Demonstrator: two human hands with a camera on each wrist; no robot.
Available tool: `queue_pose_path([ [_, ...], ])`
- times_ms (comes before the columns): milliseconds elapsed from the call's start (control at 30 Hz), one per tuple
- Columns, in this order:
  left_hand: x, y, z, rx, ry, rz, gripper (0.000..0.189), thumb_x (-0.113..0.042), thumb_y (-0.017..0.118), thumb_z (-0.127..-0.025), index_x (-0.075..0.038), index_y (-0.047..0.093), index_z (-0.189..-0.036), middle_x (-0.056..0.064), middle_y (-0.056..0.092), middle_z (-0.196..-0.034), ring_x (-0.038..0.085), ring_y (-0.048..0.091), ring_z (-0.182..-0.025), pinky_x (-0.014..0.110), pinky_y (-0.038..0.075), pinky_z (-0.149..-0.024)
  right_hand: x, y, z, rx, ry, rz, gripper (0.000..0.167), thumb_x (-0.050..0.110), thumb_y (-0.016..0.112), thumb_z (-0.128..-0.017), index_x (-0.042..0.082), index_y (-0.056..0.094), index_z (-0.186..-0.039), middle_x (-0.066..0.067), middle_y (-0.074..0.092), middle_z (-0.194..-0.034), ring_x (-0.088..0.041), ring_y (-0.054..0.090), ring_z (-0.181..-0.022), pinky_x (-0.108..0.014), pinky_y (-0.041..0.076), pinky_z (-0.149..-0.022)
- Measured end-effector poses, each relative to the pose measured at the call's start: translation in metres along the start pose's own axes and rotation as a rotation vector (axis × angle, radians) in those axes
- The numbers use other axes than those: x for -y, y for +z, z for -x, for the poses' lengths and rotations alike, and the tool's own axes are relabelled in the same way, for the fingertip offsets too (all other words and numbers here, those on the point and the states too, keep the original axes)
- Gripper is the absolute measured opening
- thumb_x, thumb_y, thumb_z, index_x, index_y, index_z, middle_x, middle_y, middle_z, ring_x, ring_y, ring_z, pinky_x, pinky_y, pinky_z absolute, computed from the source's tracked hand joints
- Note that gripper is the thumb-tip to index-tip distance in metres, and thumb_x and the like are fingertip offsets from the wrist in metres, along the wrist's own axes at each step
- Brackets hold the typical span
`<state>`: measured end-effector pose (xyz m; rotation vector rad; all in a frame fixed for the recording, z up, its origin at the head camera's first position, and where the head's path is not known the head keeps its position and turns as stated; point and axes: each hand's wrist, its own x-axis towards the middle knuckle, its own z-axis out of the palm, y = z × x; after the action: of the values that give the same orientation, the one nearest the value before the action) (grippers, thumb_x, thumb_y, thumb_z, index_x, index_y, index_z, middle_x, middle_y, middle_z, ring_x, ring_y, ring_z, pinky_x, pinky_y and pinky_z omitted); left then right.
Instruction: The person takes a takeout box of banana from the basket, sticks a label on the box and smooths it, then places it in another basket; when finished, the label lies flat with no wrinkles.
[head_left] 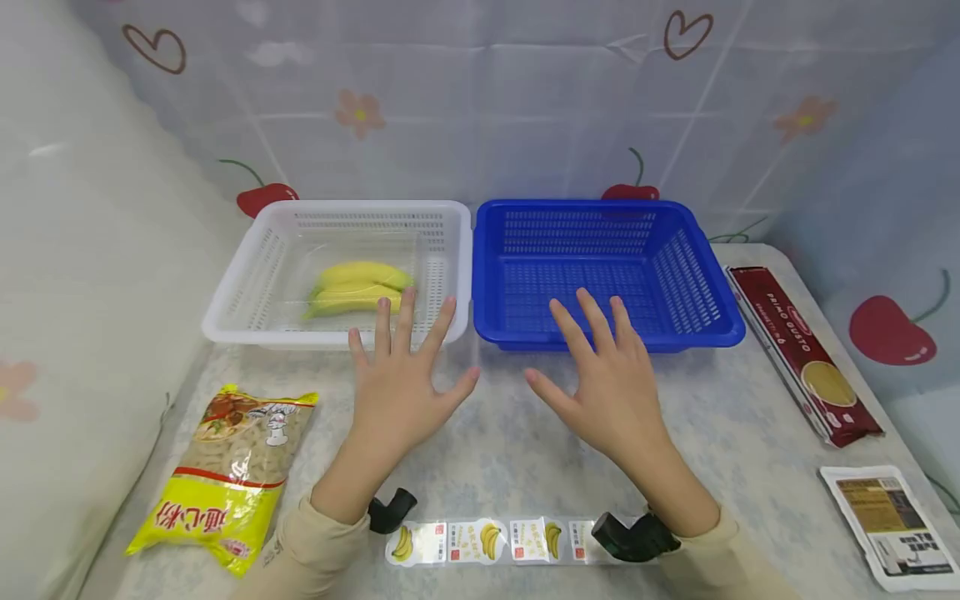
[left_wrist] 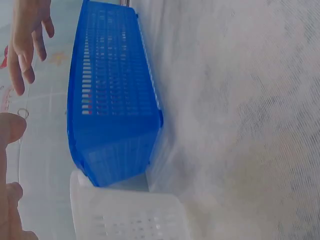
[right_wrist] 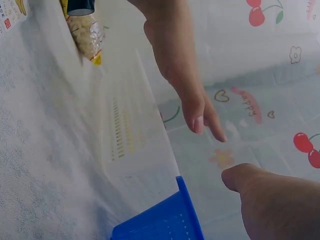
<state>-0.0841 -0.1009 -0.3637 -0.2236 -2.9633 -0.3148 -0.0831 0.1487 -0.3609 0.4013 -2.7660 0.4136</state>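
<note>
In the head view my left hand point(head_left: 401, 392) is held with spread fingers in front of the white basket point(head_left: 337, 337), its fingertips overlapping the basket's near rim. Inside that basket lie bananas point(head_left: 352, 297) in a clear plastic package. My right hand point(head_left: 611, 387), fingers also spread, hovers before the blue basket point(head_left: 607, 342), which has nothing visible in it. Neither hand holds anything. Both wrist views show the hands raised above the table beside the baskets point(left_wrist: 115, 145).
A yellow bag of pasta point(head_left: 225, 475) lies at the left. At the right are a red spaghetti pack point(head_left: 806, 354) and a white flat packet point(head_left: 892, 529). A strip of banana-printed labels point(head_left: 480, 542) runs along the near side of the table point(head_left: 480, 467).
</note>
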Motion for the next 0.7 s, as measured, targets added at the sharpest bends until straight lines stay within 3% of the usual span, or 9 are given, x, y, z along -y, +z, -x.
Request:
queue_pose_path([
  [200, 0.025, -0.007, 0.002, -0.038, -0.048, 0.033, 0.086, -0.073, 0.048, -0.088, -0.047, 0.004, -0.157, 0.008, 0.0, -0.169, 0.04, 0.005, -0.154, 0.072, 0.011, -0.115, 0.004, 0.003, -0.013, -0.016, -0.048, -0.041, 0.084, 0.064, 0.063, -0.086, 0.027, 0.035, -0.155, -0.013, 0.033, -0.16, -0.047, 0.027, -0.146, -0.069, 0.035, -0.106],
  [433, 0.067, -0.028, 0.007, -0.135, -0.127, 0.068, 0.087, -0.06, 0.055, -0.091, -0.035, 0.009, -0.16, 0.019, 0.012, -0.165, 0.049, 0.019, -0.147, 0.068, 0.025, -0.112, 0.022, 0.01, -0.035, 0.051, -0.075, -0.162, 0.081, 0.068, 0.055, -0.089, 0.034, 0.027, -0.157, -0.005, 0.028, -0.163, -0.038, 0.026, -0.149, -0.066, 0.039, -0.105],
  [567, 0.091, -0.04, 0.011, -0.148, -0.222, 0.045, 0.088, -0.062, 0.053, -0.091, -0.033, 0.007, -0.161, 0.026, 0.025, -0.156, 0.052, 0.034, -0.13, 0.068, 0.034, -0.098, 0.037, 0.015, -0.052, 0.082, -0.106, -0.224, 0.08, 0.068, 0.053, -0.091, 0.036, 0.024, -0.158, -0.003, 0.026, -0.163, -0.034, 0.027, -0.149, -0.065, 0.04, -0.105],
  [700, 0.118, -0.052, 0.012, -0.094, -0.332, -0.001, 0.089, -0.073, 0.041, -0.091, -0.035, 0.001, -0.16, 0.027, 0.045, -0.125, 0.046, 0.044, -0.102, 0.059, 0.035, -0.078, 0.055, 0.021, -0.072, 0.141, -0.124, -0.282, 0.078, 0.068, 0.051, -0.092, 0.038, 0.021, -0.158, -0.002, 0.025, -0.164, -0.032, 0.027, -0.149, -0.063, 0.042, -0.103],
])
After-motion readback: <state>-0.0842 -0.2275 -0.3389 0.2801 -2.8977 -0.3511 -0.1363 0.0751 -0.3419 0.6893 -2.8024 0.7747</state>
